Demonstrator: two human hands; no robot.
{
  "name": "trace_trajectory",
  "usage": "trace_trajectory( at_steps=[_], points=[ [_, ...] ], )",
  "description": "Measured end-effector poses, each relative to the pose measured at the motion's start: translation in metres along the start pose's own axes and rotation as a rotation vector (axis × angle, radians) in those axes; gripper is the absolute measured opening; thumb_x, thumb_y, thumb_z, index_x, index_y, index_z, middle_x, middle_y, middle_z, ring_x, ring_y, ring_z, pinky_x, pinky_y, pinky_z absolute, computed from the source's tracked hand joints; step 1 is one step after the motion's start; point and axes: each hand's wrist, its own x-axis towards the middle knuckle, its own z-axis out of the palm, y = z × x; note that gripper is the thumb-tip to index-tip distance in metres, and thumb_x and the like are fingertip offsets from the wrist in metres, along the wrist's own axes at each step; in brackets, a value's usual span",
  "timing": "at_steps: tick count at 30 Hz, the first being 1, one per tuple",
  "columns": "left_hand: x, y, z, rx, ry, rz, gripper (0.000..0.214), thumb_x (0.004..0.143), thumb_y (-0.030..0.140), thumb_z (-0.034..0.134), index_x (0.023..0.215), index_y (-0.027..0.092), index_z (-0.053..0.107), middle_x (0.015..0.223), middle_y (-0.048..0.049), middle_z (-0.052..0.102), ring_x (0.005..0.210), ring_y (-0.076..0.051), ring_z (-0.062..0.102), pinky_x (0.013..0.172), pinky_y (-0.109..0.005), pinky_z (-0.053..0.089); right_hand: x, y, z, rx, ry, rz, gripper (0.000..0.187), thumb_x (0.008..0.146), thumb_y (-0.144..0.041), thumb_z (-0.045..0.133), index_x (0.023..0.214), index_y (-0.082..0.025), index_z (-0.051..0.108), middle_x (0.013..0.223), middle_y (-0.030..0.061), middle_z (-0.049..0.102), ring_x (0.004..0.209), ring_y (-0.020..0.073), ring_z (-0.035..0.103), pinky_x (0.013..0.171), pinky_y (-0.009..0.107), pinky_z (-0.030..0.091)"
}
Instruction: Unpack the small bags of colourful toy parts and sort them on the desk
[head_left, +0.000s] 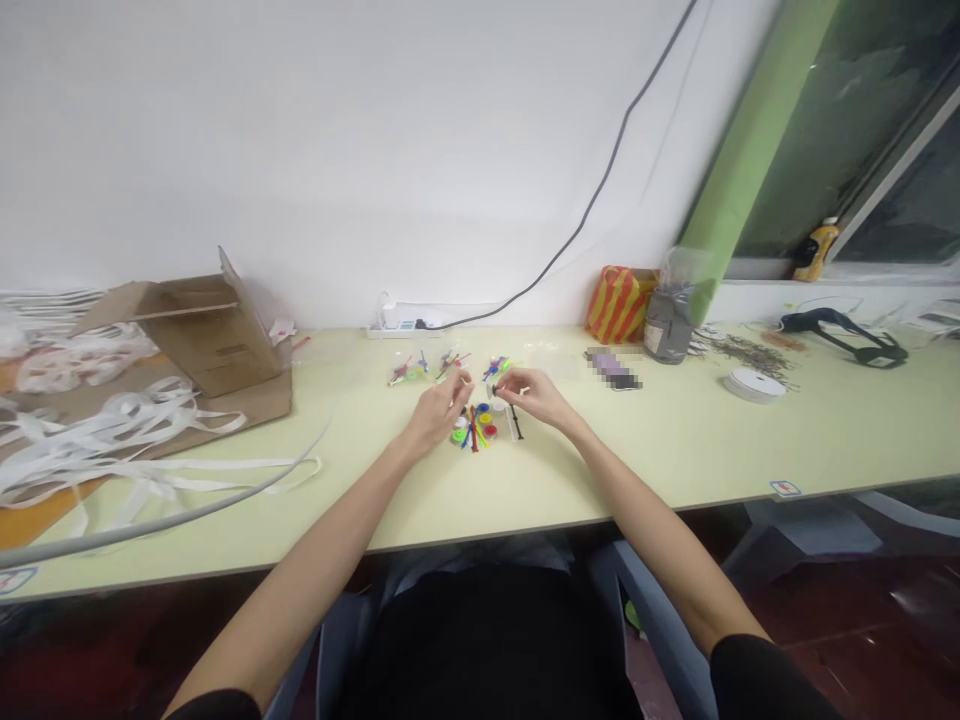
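Observation:
My left hand (439, 410) is raised a little over the table, its fingertips pinched together at the left of a small pile of coloured plastic parts. Whatever it grips, if anything, is too small to make out. Opposite it, my right hand (534, 394) pinches a small dark piece (494, 391) between thumb and fingers. Below the hands lie a red stick (474, 430), a green round piece (458, 436), a yellow round piece (486, 418) and a red round piece (490, 432). A black stick (516, 422) rests just right of them, beside a white one.
Behind my hands lie several clusters of coloured parts (495, 368) and a power strip (405, 322). A cardboard box (214, 345) and white ribbons (187, 415) occupy the left. To the right are a striped bag (616, 303), a phone (615, 370) and a white roll (754, 385).

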Motion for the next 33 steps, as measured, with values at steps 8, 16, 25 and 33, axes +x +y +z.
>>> trace_trajectory(
  at_steps=[8,16,25,33],
  points=[
    [0.004,-0.041,-0.010,0.578,-0.050,-0.468,0.026,0.092,0.030,0.042,0.098,0.019,0.064,0.096,-0.0130,0.070,0.092,-0.030,0.066,0.079,-0.037,0.046,-0.006,0.010,-0.022,-0.239,-0.199,0.065,0.012,0.079,-0.022,0.067,0.087,-0.015,0.072,0.065,-0.0009,0.059,0.061,0.0118,0.052,0.060,0.023,0.038],
    [0.000,-0.048,-0.013,0.621,-0.198,-0.466,0.029,0.091,0.027,0.039,0.100,0.017,0.065,0.102,-0.0158,0.070,0.098,-0.030,0.066,0.081,-0.038,0.048,-0.006,0.013,-0.013,-0.221,-0.290,0.108,0.017,0.078,-0.023,0.067,0.089,-0.013,0.073,0.061,-0.0021,0.058,0.056,0.0101,0.047,0.055,0.022,0.034],
    [0.000,-0.046,-0.014,0.616,-0.223,-0.449,0.024,0.091,0.027,0.042,0.098,0.019,0.063,0.099,-0.0136,0.071,0.095,-0.029,0.066,0.078,-0.036,0.047,-0.006,0.018,-0.006,-0.232,-0.314,0.108,0.017,0.075,-0.018,0.065,0.090,-0.014,0.074,0.062,-0.0030,0.058,0.056,0.0103,0.047,0.055,0.022,0.034],
    [-0.001,-0.048,-0.014,0.625,-0.221,-0.421,0.025,0.091,0.026,0.041,0.098,0.019,0.063,0.097,-0.0137,0.070,0.093,-0.030,0.066,0.077,-0.036,0.047,-0.006,0.013,-0.014,-0.319,-0.231,0.081,0.015,0.086,-0.023,0.063,0.096,-0.015,0.072,0.071,0.0003,0.064,0.063,0.0121,0.053,0.061,0.022,0.037]
  ],
)
